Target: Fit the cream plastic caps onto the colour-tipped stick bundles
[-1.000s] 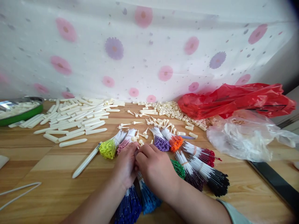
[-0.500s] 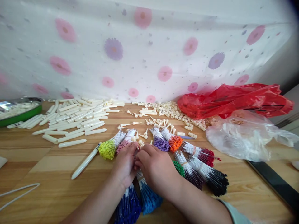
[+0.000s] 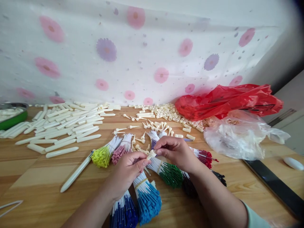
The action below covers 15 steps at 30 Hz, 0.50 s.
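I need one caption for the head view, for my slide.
Left hand pinches a cream part beside the right hand, among colourful bundles.

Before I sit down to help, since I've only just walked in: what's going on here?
A person's left hand pinches a small cream part; the right hand is at its wide end, its grip unclear. Bundles of colour-tipped sticks lie around the hands. A white pen lies to their left, with a pile of pale tubes beyond it.

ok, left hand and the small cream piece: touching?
Touching. The head view shows the left hand with its thumb and finger pinched on the near end of the small cream piece.
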{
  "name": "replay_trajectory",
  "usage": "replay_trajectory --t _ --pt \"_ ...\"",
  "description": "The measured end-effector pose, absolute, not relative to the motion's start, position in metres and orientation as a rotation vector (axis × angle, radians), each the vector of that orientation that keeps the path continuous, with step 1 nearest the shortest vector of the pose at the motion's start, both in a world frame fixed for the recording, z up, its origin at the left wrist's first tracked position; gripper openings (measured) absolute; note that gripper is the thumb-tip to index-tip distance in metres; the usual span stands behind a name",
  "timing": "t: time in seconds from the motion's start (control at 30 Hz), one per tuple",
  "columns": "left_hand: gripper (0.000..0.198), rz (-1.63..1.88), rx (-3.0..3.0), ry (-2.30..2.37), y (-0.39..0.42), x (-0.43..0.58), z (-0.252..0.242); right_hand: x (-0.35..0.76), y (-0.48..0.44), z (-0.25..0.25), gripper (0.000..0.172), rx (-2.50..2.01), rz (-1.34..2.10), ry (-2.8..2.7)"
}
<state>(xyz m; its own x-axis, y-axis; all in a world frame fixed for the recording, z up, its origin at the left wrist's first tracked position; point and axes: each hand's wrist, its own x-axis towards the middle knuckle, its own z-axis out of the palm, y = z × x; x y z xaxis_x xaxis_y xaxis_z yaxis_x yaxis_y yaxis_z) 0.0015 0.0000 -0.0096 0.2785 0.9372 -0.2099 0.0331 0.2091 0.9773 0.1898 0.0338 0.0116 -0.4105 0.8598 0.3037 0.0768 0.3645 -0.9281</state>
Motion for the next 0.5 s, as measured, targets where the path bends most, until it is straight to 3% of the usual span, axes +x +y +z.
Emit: replay_trajectory --t 0.3,0.5 --pt "0.024 0.891 1.606 1.256 0.003 -0.002 -0.002 0.188 0.029 0.015 0.014 -1.015 0.607 -2.146" --pt "0.03 0.804 1.435 1.163 0.001 -0.003 -0.012 0.18 0.027 0.01 0.025 -1.027 0.366 -2.262"
